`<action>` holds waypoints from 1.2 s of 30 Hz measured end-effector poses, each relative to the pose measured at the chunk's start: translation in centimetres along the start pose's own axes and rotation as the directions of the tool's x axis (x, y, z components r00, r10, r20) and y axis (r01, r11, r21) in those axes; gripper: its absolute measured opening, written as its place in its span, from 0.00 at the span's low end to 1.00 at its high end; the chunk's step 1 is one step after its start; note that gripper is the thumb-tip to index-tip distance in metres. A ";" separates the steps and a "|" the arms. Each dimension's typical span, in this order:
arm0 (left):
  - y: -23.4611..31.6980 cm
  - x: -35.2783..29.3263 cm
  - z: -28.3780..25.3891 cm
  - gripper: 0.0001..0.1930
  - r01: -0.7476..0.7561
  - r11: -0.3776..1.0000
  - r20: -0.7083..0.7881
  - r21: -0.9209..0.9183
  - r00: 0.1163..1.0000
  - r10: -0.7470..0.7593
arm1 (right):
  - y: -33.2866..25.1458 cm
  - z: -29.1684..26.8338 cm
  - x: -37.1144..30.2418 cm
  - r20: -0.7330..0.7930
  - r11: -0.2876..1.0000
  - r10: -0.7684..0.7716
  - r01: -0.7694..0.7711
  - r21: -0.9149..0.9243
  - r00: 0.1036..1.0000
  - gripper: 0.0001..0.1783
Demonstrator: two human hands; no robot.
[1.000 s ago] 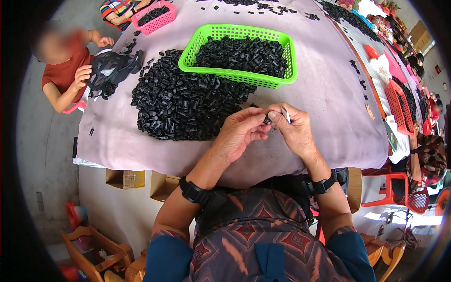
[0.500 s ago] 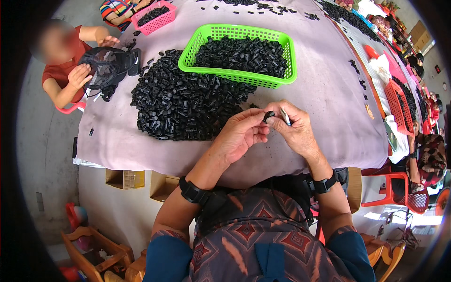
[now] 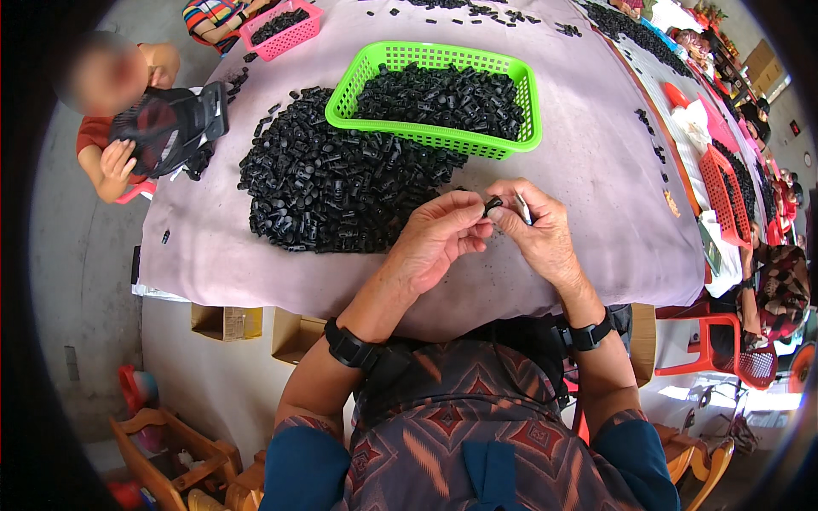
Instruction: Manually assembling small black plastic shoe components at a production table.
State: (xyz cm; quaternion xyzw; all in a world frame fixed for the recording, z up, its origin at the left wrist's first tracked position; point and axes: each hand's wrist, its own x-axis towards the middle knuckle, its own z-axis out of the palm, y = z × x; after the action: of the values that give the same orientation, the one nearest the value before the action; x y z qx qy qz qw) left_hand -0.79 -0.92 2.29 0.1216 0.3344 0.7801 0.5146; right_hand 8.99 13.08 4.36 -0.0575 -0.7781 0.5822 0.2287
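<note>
Above the near part of the table, both my hands meet at a small black plastic piece [image 3: 492,204], shaped like a cord lock. My left hand [image 3: 443,237] pinches it from the left between thumb and fingertips. The thumb and fingers of my right hand [image 3: 538,230] close on its other side. A slim pale tool [image 3: 521,209], perhaps a small blade, is also tucked in my right hand; its full shape is hidden. Beyond my left hand spreads a heap of similar black pieces [image 3: 332,183]. Behind the heap stands a green plastic basket [image 3: 426,136] holding many more.
A pale cloth covers the table [image 3: 596,162]. At the far left, a co-worker handles a black desk fan [image 3: 158,132]. A pink basket [image 3: 285,36] stands beyond. To the right are a red basket [image 3: 722,194] and a red chair [image 3: 716,341]. Open cardboard boxes [image 3: 294,336] sit below the table edge.
The black piece has turned slightly between my fingers, while my hands stay in nearly the same place. At the left, the co-worker's fan has shifted left and tilted, and their hands have moved.
</note>
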 end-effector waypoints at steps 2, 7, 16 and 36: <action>0.0 0.0 0.0 0.07 -0.018 0.999 -0.007 0.050 1.000 0.019 | -0.2 0.0 0.0 0.000 1.000 0.022 -0.022 -0.008 1.000 0.09; 0.0 -0.1 0.1 0.06 -0.007 0.998 -0.019 0.059 1.000 0.008 | -0.7 0.2 -0.1 -0.007 1.000 0.011 -0.011 -0.025 1.000 0.08; -0.1 -0.1 0.0 0.06 0.009 0.998 -0.023 0.060 1.000 -0.007 | -0.4 0.4 0.0 -0.001 0.997 0.023 -0.022 0.076 1.000 0.05; -0.1 -0.2 0.8 0.08 -0.139 0.937 -0.079 0.320 0.982 0.173 | -0.7 0.2 0.1 0.012 0.993 0.104 -0.105 0.049 0.994 0.05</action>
State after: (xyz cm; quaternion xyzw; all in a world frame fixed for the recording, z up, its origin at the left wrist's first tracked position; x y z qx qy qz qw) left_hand -0.25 -0.81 2.85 0.1863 0.4697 0.7610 0.4070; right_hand 8.96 12.74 4.95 -0.0899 -0.7605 0.6126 0.1957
